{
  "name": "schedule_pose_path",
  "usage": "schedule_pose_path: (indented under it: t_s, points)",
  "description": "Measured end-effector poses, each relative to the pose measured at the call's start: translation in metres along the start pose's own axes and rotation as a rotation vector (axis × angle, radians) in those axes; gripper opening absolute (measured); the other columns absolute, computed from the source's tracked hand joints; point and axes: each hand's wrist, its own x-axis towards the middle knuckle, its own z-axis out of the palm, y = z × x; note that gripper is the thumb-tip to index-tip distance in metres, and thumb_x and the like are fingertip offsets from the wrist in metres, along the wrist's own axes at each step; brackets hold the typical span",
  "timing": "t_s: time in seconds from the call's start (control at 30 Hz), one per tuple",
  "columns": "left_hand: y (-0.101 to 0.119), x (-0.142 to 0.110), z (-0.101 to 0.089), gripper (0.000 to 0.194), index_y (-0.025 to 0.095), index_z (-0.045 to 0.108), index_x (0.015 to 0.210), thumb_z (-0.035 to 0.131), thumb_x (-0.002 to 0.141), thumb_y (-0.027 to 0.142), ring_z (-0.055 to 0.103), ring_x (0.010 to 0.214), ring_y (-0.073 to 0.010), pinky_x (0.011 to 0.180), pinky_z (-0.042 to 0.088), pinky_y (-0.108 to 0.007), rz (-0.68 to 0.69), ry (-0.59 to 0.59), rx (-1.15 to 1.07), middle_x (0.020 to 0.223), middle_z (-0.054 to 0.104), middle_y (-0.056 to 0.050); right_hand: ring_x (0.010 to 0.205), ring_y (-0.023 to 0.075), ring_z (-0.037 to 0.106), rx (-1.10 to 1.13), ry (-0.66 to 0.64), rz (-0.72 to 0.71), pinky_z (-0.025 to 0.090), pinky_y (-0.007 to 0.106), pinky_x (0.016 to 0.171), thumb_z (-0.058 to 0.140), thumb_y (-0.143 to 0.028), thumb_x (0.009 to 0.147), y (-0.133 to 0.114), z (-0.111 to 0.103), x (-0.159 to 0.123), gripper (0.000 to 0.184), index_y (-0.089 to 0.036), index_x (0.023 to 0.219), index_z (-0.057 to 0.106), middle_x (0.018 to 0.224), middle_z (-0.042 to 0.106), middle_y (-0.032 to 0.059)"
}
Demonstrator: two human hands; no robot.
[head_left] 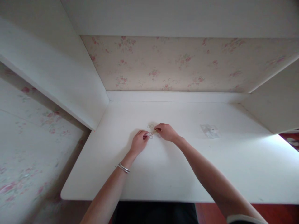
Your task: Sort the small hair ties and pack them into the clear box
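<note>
Over the white desk [163,174] my two hands are close together, fingertips only a short way apart. My left hand [139,142], with silver bangles [123,168] on the wrist, is closed in a pinch at the edge of some small thin rings [150,137]. My right hand [166,132] also pinches, its fingers on a small yellowish piece [155,131] that reaches toward those rings. A few more thin loops [150,126] lie flat just beyond the fingers. Their material is too small to tell, and what sits inside the left pinch is partly hidden.
A clear plastic bag [210,131] with something pale in it lies to the right. White panels [88,93] enclose the desk at left and right, and flowered wallpaper [163,65] covers the back. An overhead panel [177,18] juts out above.
</note>
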Motion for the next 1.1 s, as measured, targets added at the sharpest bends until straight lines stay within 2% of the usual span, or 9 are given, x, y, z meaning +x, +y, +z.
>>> schedule_pose_path:
  t_s: [0.2, 0.27, 0.37, 0.53, 0.63, 0.8, 0.97, 1.1]
  points:
    - [0.003, 0.003, -0.002, 0.017, 0.02, 0.061, 0.099, 0.053, 0.084, 0.022, 0.061, 0.078, -0.0113, 0.076, 0.051, -0.024, -0.051, -0.017, 0.051, 0.098, 0.06, -0.003, 0.077, 0.0146, 0.065, 0.076, 0.083, 0.189, 0.046, 0.023, 0.071, 0.047, -0.032, 0.086, 0.03, -0.016, -0.013, 0.027, -0.027, 0.097, 0.07, 0.086, 0.072, -0.0019]
    - [0.006, 0.004, -0.002, 0.018, 0.02, 0.062, 0.1, 0.053, 0.085, 0.025, 0.061, 0.076, -0.011, 0.076, 0.05, -0.024, -0.055, -0.029, 0.088, 0.1, 0.06, -0.003, 0.079, 0.016, 0.065, 0.095, 0.115, 0.23, 0.047, 0.025, 0.072, 0.047, -0.032, 0.085, 0.038, -0.02, -0.019, 0.026, -0.027, 0.095, 0.071, 0.089, 0.072, -0.0014]
    - [0.014, 0.002, -0.001, 0.023, 0.023, 0.062, 0.107, 0.052, 0.086, 0.028, 0.06, 0.074, -0.0107, 0.075, 0.049, -0.024, -0.031, -0.067, 0.175, 0.105, 0.059, -0.002, 0.084, 0.0166, 0.065, 0.121, 0.175, 0.27, 0.048, 0.027, 0.077, 0.048, -0.032, 0.084, 0.045, -0.024, -0.028, 0.028, -0.026, 0.102, 0.069, 0.096, 0.071, 0.0004]
    - [0.023, -0.002, 0.003, 0.026, 0.029, 0.063, 0.11, 0.049, 0.088, 0.029, 0.056, 0.093, -0.0151, 0.082, 0.046, -0.026, 0.042, -0.095, 0.344, 0.102, 0.059, -0.001, 0.084, 0.015, 0.065, 0.169, 0.279, 0.311, 0.048, 0.027, 0.079, 0.047, -0.024, 0.082, 0.051, -0.022, -0.04, 0.031, -0.024, 0.105, 0.067, 0.098, 0.07, 0.0016]
    - [0.023, -0.004, 0.003, 0.026, 0.029, 0.063, 0.11, 0.049, 0.088, 0.03, 0.055, 0.095, -0.0154, 0.086, 0.045, -0.027, 0.067, -0.1, 0.356, 0.104, 0.058, -0.001, 0.082, 0.0147, 0.064, 0.176, 0.311, 0.303, 0.047, 0.027, 0.079, 0.045, -0.021, 0.082, 0.054, -0.017, -0.046, 0.031, -0.023, 0.104, 0.068, 0.096, 0.07, 0.0024]
    - [0.023, -0.005, 0.003, 0.031, 0.03, 0.062, 0.113, 0.054, 0.084, 0.035, 0.053, 0.095, -0.0163, 0.089, 0.044, -0.029, 0.096, -0.115, 0.366, 0.109, 0.056, -0.001, 0.082, 0.0141, 0.061, 0.122, 0.322, 0.265, 0.046, 0.027, 0.077, 0.045, -0.025, 0.085, 0.046, 0.0, -0.065, 0.028, -0.021, 0.103, 0.067, 0.103, 0.066, 0.005]
    - [0.03, -0.004, 0.007, 0.037, 0.035, 0.061, 0.115, 0.06, 0.079, 0.044, 0.052, 0.095, -0.0187, 0.09, 0.043, -0.033, 0.114, -0.122, 0.425, 0.114, 0.053, -0.001, 0.101, 0.0213, 0.053, -0.146, 0.211, 0.185, 0.04, 0.036, 0.086, 0.049, -0.029, 0.087, 0.018, 0.018, -0.085, 0.03, -0.029, 0.114, 0.061, 0.114, 0.06, 0.0059]
    - [0.036, -0.001, 0.01, 0.042, 0.037, 0.058, 0.119, 0.059, 0.078, 0.05, 0.052, 0.099, -0.0221, 0.089, 0.043, -0.036, 0.153, -0.133, 0.474, 0.121, 0.051, -0.003, 0.104, 0.02, 0.051, -0.129, 0.214, 0.068, 0.037, 0.036, 0.088, 0.047, -0.03, 0.089, 0.005, 0.022, -0.085, 0.03, -0.033, 0.117, 0.058, 0.116, 0.059, 0.0034]
